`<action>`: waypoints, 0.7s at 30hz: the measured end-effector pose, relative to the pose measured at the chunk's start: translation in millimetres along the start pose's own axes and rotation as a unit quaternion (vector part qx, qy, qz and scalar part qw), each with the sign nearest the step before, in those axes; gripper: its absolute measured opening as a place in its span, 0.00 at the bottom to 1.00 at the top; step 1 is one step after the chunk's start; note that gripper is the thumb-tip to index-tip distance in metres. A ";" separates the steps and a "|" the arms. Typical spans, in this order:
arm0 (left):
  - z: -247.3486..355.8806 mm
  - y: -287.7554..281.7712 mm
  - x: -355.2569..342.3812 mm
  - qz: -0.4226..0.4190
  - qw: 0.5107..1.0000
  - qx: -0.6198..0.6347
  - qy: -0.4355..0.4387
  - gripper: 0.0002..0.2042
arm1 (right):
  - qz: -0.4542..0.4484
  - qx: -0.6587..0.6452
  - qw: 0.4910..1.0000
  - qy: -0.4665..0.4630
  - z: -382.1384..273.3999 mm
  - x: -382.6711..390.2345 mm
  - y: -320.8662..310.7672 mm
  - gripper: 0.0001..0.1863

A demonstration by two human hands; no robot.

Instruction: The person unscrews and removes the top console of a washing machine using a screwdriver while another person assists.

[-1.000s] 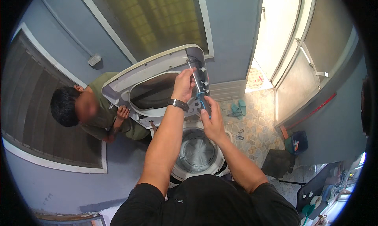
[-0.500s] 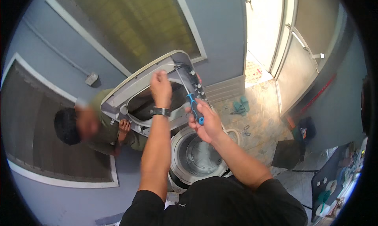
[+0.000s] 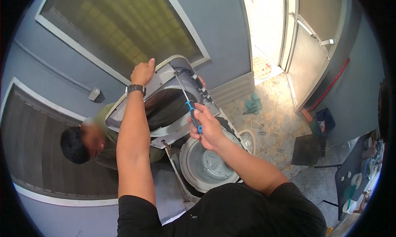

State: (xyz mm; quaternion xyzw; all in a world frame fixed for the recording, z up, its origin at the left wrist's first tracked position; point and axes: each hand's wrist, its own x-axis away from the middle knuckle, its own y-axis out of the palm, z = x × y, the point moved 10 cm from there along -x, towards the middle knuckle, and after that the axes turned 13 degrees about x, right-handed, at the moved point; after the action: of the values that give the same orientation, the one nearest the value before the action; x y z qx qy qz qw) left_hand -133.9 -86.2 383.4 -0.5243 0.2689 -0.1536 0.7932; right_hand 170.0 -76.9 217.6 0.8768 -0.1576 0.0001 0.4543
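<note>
My left hand [image 3: 142, 73] grips the upper edge of the raised grey top panel [image 3: 165, 76] of a top-loading washing machine. My right hand [image 3: 206, 127] holds a blue-handled screwdriver [image 3: 190, 109] whose long shaft points up at the panel's underside near its right corner. Below the panel the round steel drum [image 3: 208, 164] lies exposed. A wristwatch [image 3: 135, 88] is on my left wrist.
Another person [image 3: 88, 140] crouches at the left behind the machine, partly hidden by the panel. A frosted window [image 3: 115, 26] fills the wall above. Tiled floor [image 3: 272, 117] at right holds teal slippers [image 3: 251, 104], a dark mat [image 3: 307, 150] and an open doorway.
My left hand slid from the panel's right side to its top-left edge. The right hand dropped lower, and the screwdriver now reaches up to the panel. The view tilted upward.
</note>
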 end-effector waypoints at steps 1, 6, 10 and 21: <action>4.3 -0.6 1.5 -0.001 1.000 0.002 -0.001 0.32 | 0.000 0.010 1.000 -0.002 -1.7 1.1 -4.4 0.23; 12.5 -2.6 11.0 -0.012 0.999 0.030 -0.011 0.30 | 0.010 0.041 0.999 -0.007 1.8 4.5 -12.6 0.25; 11.7 -5.7 11.9 -0.013 0.999 0.037 -0.011 0.29 | 0.006 0.058 0.998 -0.014 3.3 3.4 -14.1 0.25; 15.6 -4.8 16.8 -0.015 0.999 0.035 0.009 0.27 | -0.105 -0.256 0.959 0.061 -6.4 5.7 24.8 0.17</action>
State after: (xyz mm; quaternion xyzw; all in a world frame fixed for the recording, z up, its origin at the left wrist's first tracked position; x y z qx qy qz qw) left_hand -111.0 -85.3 388.1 -0.4987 0.2626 -0.1799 0.8062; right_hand 169.4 -86.6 241.9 0.7413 -0.0314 -0.0348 0.6695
